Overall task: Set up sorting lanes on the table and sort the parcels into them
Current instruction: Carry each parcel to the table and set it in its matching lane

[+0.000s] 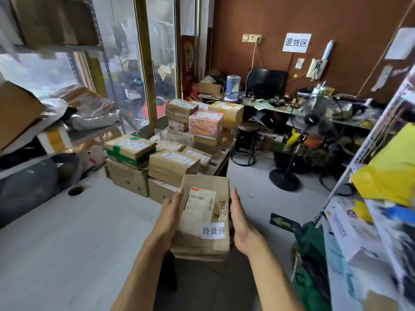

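In the lower middle of the frame a flat cardboard parcel [203, 217] is held up in the air between two hands, just in front of the stacked boxes [157, 162] on the white counter [74, 232] at left. It looks like a stiff, shallow carton with creased, taped faces, so it should keep its shape when squeezed from the sides; judging by how easily it sits between two palms, it is probably light to moderate in weight, though the tape and the glossy shipping label [199, 199] on top could be slippery. A small white slip [213, 231] with Chinese characters lies near its lower right corner and may be loose, so tilting the parcel risks shedding it. The long side edges are the sensible place to hold, as now, with support underneath. The left hand [171, 217] lies along the left edge, its fingers [178, 194] fairly straight and pointing away, pressing against the carton, perhaps reaching under it; whether any of them curl beneath is hidden. The right hand [239, 218] stands on edge at the right side, fingers straight and together, at or just beside the cardboard; contact is hard to confirm. Both forearms rise from the bottom of the frame and converge on the parcel.
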